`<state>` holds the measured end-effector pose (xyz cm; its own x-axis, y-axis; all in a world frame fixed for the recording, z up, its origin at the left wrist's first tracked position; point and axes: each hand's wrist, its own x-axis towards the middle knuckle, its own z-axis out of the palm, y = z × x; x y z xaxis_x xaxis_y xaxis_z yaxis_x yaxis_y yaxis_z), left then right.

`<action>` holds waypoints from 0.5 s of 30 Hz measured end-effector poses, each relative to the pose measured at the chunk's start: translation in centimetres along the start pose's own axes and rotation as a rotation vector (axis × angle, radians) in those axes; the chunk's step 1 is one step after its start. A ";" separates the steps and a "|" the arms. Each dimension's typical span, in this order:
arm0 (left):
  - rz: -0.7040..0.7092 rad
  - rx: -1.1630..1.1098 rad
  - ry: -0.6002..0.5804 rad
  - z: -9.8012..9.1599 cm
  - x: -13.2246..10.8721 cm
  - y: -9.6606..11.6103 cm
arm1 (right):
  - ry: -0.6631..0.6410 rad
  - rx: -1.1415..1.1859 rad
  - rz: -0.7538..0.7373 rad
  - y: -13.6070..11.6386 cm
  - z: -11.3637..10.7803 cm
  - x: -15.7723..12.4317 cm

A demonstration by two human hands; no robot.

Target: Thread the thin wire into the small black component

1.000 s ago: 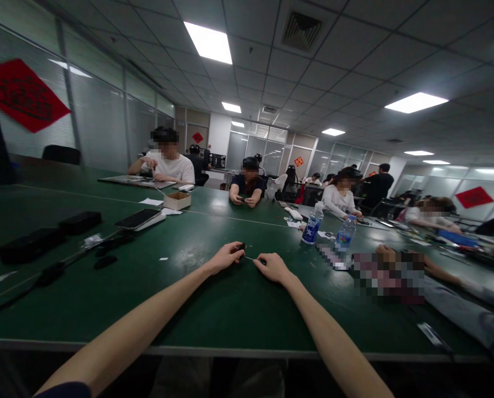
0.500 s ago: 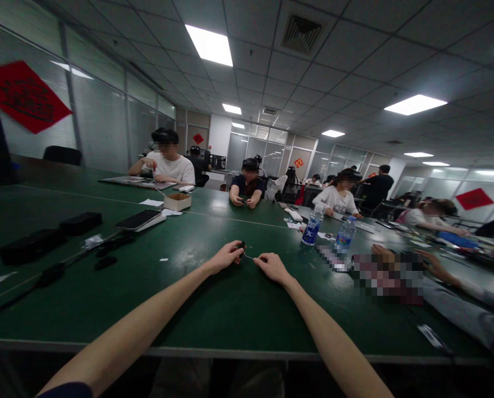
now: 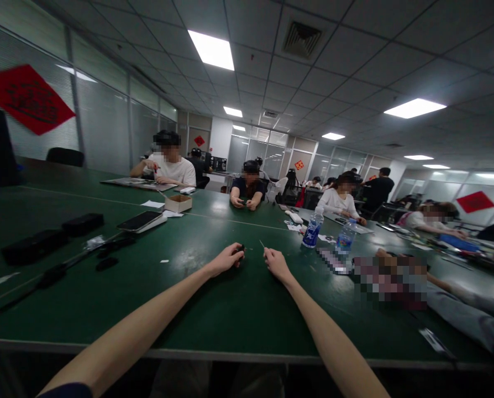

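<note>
Over the green tabletop [image 3: 247, 315], my left hand [image 3: 227, 259] is closed around a small black object [image 3: 241, 248], most of which the fingers hide. To its right, my right hand [image 3: 276, 262] pinches a thin, pale, pin-like tool [image 3: 262, 244] whose tip points up and to the left. The tool is apart from the black object, with a short gap of table between the hands. Its exact kind is too small to make out.
Two water bottles [image 3: 312, 228] stand to the right, near a co-worker's sleeve [image 3: 458, 307]. Leftward lie a phone [image 3: 140, 220], black boxes [image 3: 82, 223] and a dark strap or cable [image 3: 54, 273]. A small carton [image 3: 178, 203] sits farther back. Several people sit around the table.
My right hand has moved right and slightly back from the left, and the thin tool now points upward, away from the black object. The left hand has stayed nearly in place.
</note>
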<state>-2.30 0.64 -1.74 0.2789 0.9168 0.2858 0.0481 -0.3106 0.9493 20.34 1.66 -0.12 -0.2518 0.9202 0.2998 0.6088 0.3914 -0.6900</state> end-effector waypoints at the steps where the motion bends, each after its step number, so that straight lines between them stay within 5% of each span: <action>1: -0.008 -0.004 0.007 0.0 0.0 -0.1 | 0.032 -0.015 0.006 0.2 -0.3 0.1; 7: -0.089 -0.117 0.074 -0.1 0.4 -0.8 | -0.023 -0.286 -0.107 0.7 -1.3 -0.3; 15: -0.090 -0.155 0.077 -0.1 0.4 -0.8 | -0.123 -0.456 -0.215 -2.3 0.0 -1.5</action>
<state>-2.30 1.27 -2.36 0.2060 0.9573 0.2028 -0.0801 -0.1900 0.9785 19.27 -0.61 1.01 -0.4772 0.8243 0.3047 0.7927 0.5534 -0.2555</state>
